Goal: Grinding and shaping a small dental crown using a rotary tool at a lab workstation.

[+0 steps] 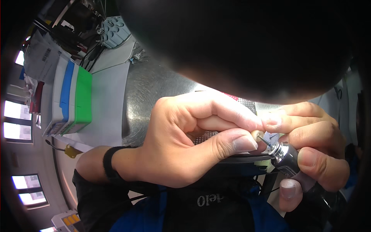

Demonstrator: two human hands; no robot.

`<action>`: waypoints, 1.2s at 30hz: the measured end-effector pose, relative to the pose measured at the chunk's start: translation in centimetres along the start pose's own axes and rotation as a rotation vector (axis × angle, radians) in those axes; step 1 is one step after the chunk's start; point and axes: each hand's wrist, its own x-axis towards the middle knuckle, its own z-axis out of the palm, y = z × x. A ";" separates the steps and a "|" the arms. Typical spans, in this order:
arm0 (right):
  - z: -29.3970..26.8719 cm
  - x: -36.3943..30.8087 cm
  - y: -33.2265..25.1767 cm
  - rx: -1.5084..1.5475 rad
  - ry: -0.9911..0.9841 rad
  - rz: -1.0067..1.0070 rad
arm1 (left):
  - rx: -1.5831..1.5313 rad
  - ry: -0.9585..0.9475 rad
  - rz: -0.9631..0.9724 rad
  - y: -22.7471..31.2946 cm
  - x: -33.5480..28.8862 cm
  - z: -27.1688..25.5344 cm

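My left hand (181, 143) is closed, with thumb and forefinger pinching a small cream-coloured piece that looks like a dental crown (256, 135). My right hand (322, 135) wraps round a dark rotary handpiece (288, 159) with a shiny metal collar. From its nose a thin metal bur (265, 141) points left, its tip at the crown; whether they touch I cannot tell. The fingertips of both hands meet just above the crown. Most of the crown is hidden by my left fingers.
Behind my hands lies a brushed metal surface (150, 87) with a perforated grille. At left, a green-and-white box (82, 98) stands by white paper (110, 92). Farther back are a grey-blue bur holder (115, 34) and several loose burs (139, 57). A dark rounded shape (239, 42) blocks the upper view.
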 end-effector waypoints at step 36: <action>-0.3 -0.1 0.0 0.022 -0.075 -0.012 | 0.089 0.007 -0.015 0.5 0.0 -0.1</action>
